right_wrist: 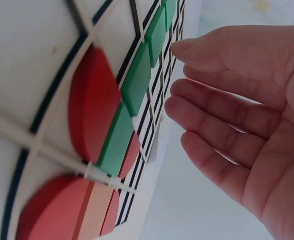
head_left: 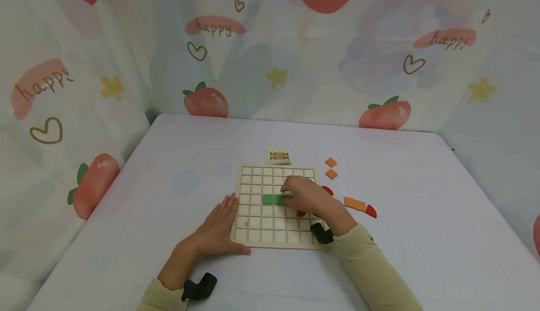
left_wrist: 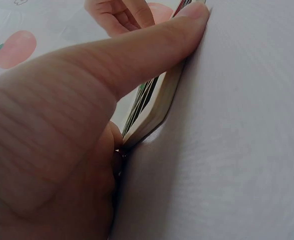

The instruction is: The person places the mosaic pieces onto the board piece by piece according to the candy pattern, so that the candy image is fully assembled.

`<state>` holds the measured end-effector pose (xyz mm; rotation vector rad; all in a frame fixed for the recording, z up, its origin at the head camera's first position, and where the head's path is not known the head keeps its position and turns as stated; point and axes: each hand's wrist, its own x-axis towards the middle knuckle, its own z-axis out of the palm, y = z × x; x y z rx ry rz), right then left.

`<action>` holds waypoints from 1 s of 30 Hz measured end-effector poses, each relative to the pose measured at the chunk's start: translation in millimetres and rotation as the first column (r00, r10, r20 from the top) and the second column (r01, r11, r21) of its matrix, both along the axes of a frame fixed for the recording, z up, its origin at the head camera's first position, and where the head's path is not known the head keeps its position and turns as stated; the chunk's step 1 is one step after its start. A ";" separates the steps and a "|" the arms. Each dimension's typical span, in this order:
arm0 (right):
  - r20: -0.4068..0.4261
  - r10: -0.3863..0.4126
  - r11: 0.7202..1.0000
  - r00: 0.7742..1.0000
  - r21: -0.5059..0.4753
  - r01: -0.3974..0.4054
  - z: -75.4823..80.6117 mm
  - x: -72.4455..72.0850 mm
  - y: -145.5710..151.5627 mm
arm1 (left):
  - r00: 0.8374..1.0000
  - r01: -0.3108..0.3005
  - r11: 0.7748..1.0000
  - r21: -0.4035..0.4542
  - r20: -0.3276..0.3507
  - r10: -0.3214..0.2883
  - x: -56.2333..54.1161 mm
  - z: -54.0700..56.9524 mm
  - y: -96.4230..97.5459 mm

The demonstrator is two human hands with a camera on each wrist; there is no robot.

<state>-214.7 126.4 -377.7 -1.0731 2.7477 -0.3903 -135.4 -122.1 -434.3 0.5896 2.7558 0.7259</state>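
Note:
A pale wooden grid board (head_left: 255, 236) lies on the table, with a row of green square tiles (head_left: 267, 199) across its middle. My left hand (head_left: 218, 226) steadies the board's near left corner, fingers straight along the left side and thumb by the front edge. Over the board's right half hovers my right hand (head_left: 310, 196), hiding part of the row. In the right wrist view its fingers (right_wrist: 212, 112) are loosely bent, apart from the tiles, with nothing visible between them. Red curved pieces (right_wrist: 94, 107) lie beside the green tiles, and a peach-orange piece (right_wrist: 92, 207) lies between more red ones.
A small pattern card (head_left: 278, 155) lies behind the board. To the right are two orange diamond-turned tiles (head_left: 331, 162), a pair of orange tiles (head_left: 355, 203) and a red curved piece (head_left: 371, 211). A printed curtain (head_left: 303, 67) stands behind the white table (head_left: 422, 236).

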 end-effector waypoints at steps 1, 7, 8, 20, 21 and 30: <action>-0.001 0.002 1.000 1.000 -0.003 -0.002 -0.3 -0.3 2.3 | 1.000 0.001 1.000 0.002 -0.001 -0.001 -0.4 0.0 0.1; 0.014 -0.050 0.998 0.999 -0.028 0.051 0.3 0.6 15.8 | 1.000 0.005 1.000 0.004 -0.004 -0.005 -0.8 -0.3 1.1; 0.010 -0.059 0.998 0.998 -0.029 0.060 0.6 0.7 18.0 | 1.000 0.004 1.000 0.003 -0.004 -0.004 -0.6 -0.4 1.3; 0.045 -0.162 0.986 0.986 -0.023 0.163 -0.6 -1.2 41.2 | 1.000 -0.019 1.000 0.003 0.001 0.019 -0.3 -1.1 1.6; 0.050 -0.182 0.983 0.982 -0.018 0.183 -0.5 -1.2 43.2 | 1.000 -0.020 1.000 0.003 0.003 0.020 -0.2 -1.1 1.4; 0.093 -0.246 0.969 0.965 -0.014 0.248 -0.5 -1.0 59.2 | 1.000 -0.013 1.000 0.000 -0.009 0.013 -1.2 -4.6 0.2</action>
